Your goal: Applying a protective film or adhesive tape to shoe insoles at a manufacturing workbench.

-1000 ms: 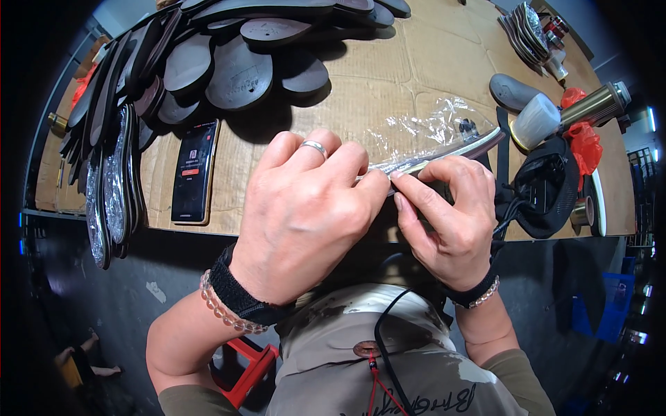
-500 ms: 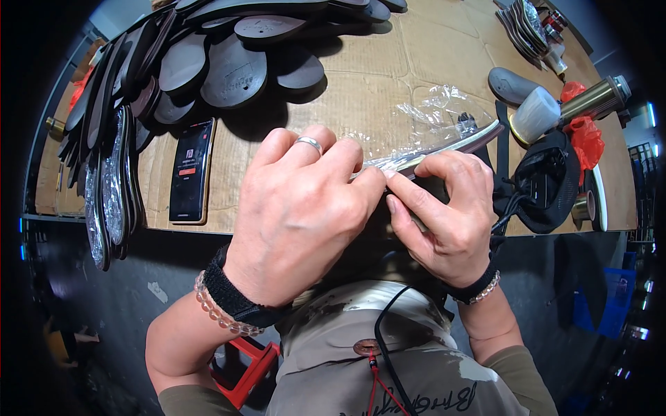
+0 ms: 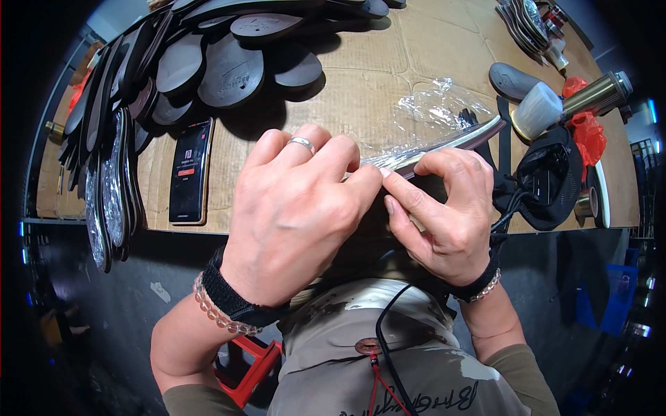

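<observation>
at nine o'clock from the hands a phone (image 3: pixel 190 171) glows with lettering too small to read; at ten, a dark sole (image 3: pixel 232 75) bears a pressed-in mark. the left hand (image 3: pixel 298 201) curls over the near end of a layered, sole-like piece (image 3: pixel 451 145) — its pinch is hidden. dark script crosses the clothing (image 3: pixel 423 394) at six. the right hand (image 3: pixel 447 211) meets it, forefinger and thumb slightly parted; firmness unclear. the piece points to two, clear film (image 3: pixel 436 109) alongside — light, even fingertip pressure should suit it.
</observation>
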Demonstrator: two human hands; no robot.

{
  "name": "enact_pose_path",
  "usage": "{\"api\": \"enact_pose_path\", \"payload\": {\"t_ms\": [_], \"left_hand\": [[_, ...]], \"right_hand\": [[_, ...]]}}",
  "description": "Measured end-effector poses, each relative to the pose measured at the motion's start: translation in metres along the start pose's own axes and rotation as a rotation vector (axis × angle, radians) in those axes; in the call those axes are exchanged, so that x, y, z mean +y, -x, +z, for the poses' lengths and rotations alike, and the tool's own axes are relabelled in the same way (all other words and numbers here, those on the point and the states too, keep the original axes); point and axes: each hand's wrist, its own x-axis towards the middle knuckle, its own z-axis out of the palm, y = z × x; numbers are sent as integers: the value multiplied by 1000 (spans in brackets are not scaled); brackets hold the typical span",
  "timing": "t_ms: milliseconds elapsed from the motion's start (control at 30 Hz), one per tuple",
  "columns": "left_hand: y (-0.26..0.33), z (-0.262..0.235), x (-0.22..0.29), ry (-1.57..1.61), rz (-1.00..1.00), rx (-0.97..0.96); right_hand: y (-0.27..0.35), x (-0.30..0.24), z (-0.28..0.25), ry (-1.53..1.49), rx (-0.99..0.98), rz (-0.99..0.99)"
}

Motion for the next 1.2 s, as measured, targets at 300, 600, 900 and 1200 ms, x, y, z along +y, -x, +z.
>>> {"api": "enact_pose_path", "payload": {"t_ms": [300,600,900,1200], "left_hand": [[27,-5,-4,153,-204,95],[81,38,9,518,-530,259],[95,68,4,750,-494,389],[96,88,-6,794,-427,487]], "right_hand": [[-1,-1,-1,13,-31,14],[-2,-14,1,-35,-89,6],[6,-11,-6,25,-72,89],[14,-29,4,63,-86,154]]}}
